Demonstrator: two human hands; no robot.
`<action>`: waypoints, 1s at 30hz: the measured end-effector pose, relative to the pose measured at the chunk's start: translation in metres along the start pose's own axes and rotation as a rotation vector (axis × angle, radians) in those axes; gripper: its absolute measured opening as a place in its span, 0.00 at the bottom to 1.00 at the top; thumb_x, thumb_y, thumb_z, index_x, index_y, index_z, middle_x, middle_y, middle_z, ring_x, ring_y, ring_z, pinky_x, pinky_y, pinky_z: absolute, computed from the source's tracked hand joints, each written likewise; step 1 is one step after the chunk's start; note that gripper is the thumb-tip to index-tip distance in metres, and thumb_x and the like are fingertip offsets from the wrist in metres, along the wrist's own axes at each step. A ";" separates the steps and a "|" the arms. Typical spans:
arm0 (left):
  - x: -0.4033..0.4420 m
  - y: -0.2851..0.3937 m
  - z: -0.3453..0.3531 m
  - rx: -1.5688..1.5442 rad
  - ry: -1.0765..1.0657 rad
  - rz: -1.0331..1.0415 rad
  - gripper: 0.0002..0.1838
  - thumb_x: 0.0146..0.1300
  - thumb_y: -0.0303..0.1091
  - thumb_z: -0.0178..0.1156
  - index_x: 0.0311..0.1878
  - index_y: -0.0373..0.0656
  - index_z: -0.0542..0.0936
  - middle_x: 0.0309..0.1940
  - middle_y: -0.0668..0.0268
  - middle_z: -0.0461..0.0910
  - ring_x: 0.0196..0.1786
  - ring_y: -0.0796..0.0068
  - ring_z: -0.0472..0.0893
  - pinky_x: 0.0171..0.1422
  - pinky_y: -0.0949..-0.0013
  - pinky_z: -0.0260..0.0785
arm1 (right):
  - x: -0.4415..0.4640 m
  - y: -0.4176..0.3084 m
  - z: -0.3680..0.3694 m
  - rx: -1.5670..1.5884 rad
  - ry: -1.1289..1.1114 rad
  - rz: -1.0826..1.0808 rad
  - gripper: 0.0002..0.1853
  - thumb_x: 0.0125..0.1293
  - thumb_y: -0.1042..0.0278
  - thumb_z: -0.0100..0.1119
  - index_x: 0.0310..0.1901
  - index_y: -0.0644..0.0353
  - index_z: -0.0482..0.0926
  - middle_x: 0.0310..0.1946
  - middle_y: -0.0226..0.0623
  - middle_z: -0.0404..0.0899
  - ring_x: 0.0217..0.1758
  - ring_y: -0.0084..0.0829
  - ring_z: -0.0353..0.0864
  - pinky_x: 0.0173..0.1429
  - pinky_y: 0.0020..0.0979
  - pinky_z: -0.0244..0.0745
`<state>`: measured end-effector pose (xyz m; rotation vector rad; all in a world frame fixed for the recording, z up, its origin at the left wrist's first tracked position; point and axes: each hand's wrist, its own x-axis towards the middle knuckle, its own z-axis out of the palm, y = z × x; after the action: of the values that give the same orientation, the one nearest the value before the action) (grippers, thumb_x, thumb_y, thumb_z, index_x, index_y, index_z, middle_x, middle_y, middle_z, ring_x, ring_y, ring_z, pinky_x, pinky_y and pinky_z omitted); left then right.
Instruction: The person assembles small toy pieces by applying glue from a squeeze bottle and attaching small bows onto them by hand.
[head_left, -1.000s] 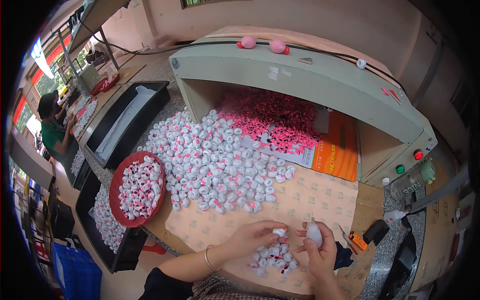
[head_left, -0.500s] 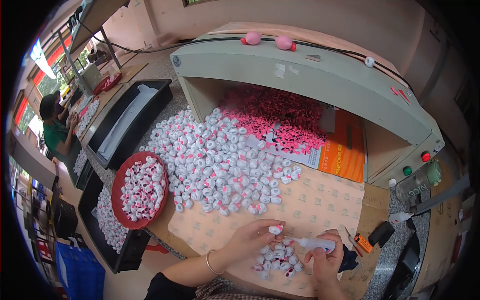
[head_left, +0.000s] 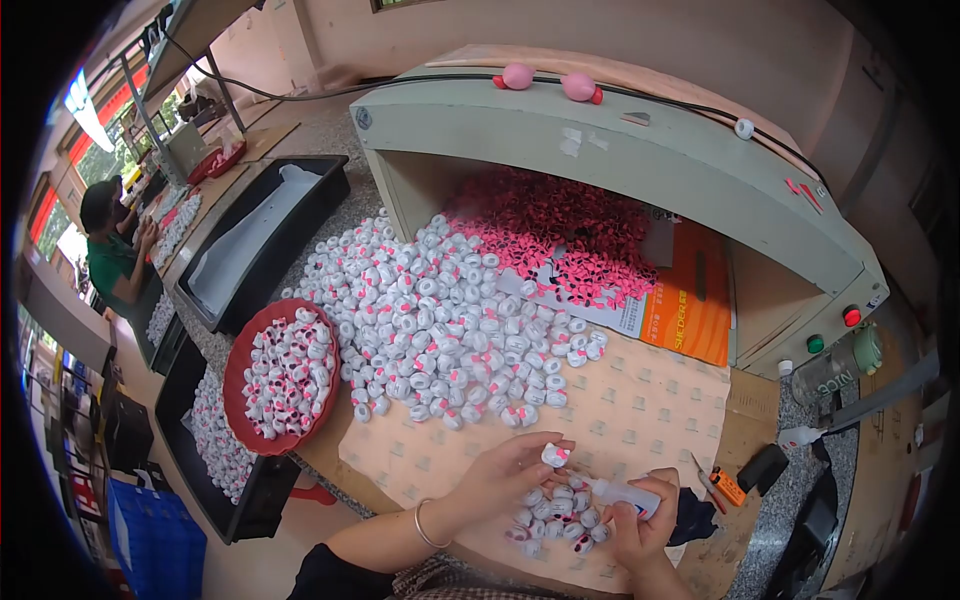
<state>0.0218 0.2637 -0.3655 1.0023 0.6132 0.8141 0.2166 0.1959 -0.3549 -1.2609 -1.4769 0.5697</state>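
Note:
My left hand (head_left: 503, 476) pinches a small white plastic piece (head_left: 555, 455) with a pink part on it between thumb and fingertips. Wrapped round a small white squeeze bottle (head_left: 628, 498) is my right hand (head_left: 645, 530); the bottle lies tilted, its nozzle pointing left toward the left hand and just below the held piece. Whether the nozzle touches anything I cannot tell. Beneath both hands a small group of white pieces (head_left: 558, 518), some with dark pink parts, rests on the patterned sheet (head_left: 640, 400).
A big heap of white pieces (head_left: 430, 320) lies ahead, beside a red bowl (head_left: 232, 385) of assembled ones. Pink parts (head_left: 590, 235) fill the pale green housing (head_left: 600, 110). Black trays (head_left: 262, 240) stand left, near a co-worker (head_left: 115, 250). An orange box (head_left: 727, 487) lies right.
The bottle tips more steeply, its base now lower, and my right hand has shifted slightly down with it. My left hand keeps its pinch on the white piece. The view has shifted slightly.

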 end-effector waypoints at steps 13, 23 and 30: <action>0.000 -0.004 -0.002 -0.029 0.005 -0.023 0.20 0.63 0.25 0.47 0.59 0.38 0.62 0.55 0.60 0.68 0.49 0.68 0.75 0.44 0.72 0.71 | -0.001 0.003 0.003 0.024 0.048 0.029 0.15 0.47 0.74 0.59 0.38 0.63 0.68 0.29 0.43 0.66 0.30 0.34 0.67 0.32 0.30 0.65; 0.000 -0.005 -0.001 -0.032 0.012 0.001 0.20 0.63 0.24 0.48 0.59 0.37 0.62 0.54 0.60 0.69 0.49 0.68 0.75 0.44 0.71 0.71 | -0.001 0.004 0.004 0.006 0.052 -0.009 0.16 0.47 0.74 0.59 0.38 0.63 0.67 0.28 0.43 0.67 0.29 0.34 0.66 0.32 0.30 0.64; 0.001 -0.006 -0.002 -0.032 0.003 0.022 0.19 0.63 0.23 0.48 0.58 0.37 0.62 0.54 0.60 0.69 0.48 0.69 0.75 0.43 0.70 0.71 | 0.000 0.005 0.004 -0.021 0.057 -0.021 0.16 0.48 0.73 0.60 0.38 0.63 0.68 0.28 0.43 0.66 0.29 0.34 0.66 0.32 0.30 0.64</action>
<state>0.0228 0.2633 -0.3717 0.9804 0.5910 0.8427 0.2151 0.1983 -0.3605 -1.2668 -1.4503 0.5011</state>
